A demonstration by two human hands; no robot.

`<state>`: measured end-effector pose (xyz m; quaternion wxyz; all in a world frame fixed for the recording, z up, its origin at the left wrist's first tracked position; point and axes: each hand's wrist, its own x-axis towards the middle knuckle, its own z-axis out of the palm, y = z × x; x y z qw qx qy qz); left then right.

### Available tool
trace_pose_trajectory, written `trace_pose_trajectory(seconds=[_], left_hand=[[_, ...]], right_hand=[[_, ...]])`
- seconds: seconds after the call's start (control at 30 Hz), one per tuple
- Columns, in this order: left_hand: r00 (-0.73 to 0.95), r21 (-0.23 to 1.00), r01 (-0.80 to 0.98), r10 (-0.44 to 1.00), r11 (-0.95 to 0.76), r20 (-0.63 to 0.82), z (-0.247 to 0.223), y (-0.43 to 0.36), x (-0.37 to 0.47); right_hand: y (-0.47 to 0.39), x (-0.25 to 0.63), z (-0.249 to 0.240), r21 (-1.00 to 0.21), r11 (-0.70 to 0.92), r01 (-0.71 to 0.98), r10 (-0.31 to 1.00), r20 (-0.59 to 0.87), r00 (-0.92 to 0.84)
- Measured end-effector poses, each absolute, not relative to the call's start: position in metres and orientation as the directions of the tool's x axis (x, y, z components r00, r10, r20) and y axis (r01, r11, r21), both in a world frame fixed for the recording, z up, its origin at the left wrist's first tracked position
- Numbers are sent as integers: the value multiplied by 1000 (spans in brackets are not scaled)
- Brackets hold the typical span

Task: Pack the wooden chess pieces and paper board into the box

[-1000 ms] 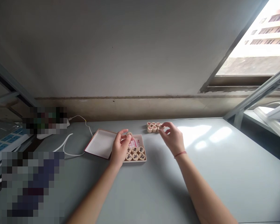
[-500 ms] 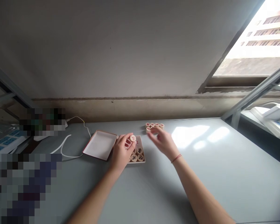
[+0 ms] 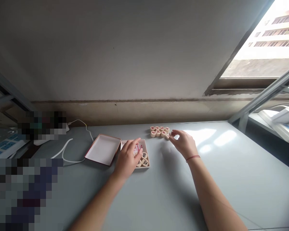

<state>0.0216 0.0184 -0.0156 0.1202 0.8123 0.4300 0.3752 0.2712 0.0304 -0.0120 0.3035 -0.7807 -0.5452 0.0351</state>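
Observation:
My left hand (image 3: 127, 159) reaches over the white box (image 3: 146, 146), thumb and fingers apart, and no piece shows between them. Inside the box lie round wooden Chinese chess pieces (image 3: 144, 162) with black characters, and a bit of clear wrapping with red marks; my hand hides the box's left part. To the right, my right hand (image 3: 183, 144) has thumb and fingertips closed on a Chinese chess piece (image 3: 168, 136) at the table top. That piece sits at the right end of a group of red-character pieces (image 3: 158, 132) in two rows.
The box lid (image 3: 103, 150) lies inside up, left of the box. White cables (image 3: 65, 154) run across the grey table (image 3: 159, 199) farther left, near a power strip (image 3: 7, 146). A wall closes off the back, and metal frame posts (image 3: 243, 123) stand at the sides.
My right hand has moved right along the group, which shows more pieces in its front row. The piece my left hand held up is gone from it, and that hand has lowered into the box.

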Motion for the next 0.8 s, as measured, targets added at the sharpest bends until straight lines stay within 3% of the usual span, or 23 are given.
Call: trace_pose_trajectory(seconds=[0.27, 0.63, 0.73, 0.8], left_hand=[[347, 519, 613, 794, -595, 500, -14, 18, 21], [331, 496, 645, 797, -581, 504, -14, 26, 14], [324, 463, 706, 826, -535, 461, -8, 35, -1], [327, 438, 758, 862, -484, 387, -4, 42, -14]], right_hand=[[36, 273, -33, -431, -304, 849, 908, 139, 396], [38, 273, -36, -462, -284, 840, 880, 221, 419], [34, 257, -26, -523, -183, 833, 864, 319, 390], [31, 238, -20, -607, -21, 794, 920, 299, 253]])
